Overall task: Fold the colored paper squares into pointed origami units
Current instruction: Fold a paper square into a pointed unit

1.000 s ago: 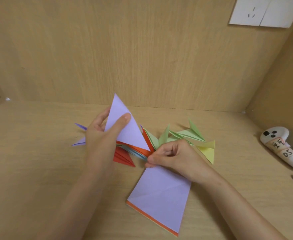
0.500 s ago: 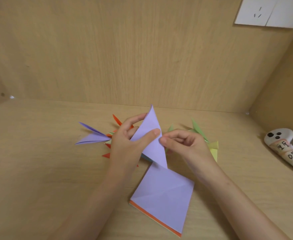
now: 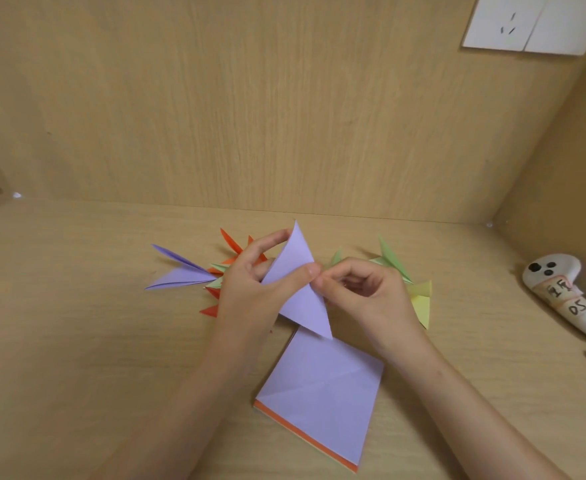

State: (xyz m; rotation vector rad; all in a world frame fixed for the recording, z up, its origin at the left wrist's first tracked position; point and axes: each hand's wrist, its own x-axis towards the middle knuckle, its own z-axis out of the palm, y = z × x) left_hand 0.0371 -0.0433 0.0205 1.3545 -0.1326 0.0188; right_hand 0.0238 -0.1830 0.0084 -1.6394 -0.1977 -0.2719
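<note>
The lilac paper is held up above the stack, left hand pinching it thumb-over-fingers, right hand nipping its edge just beside that thumb. Feather-light, floppy stuff that I'd guess creases for good, so hold it by the folds, not the points.

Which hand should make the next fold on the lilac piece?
Right, likely. The left hand grips the lilac piece, thumb across it; the right hand only pinches its edge, free to fold.
</note>
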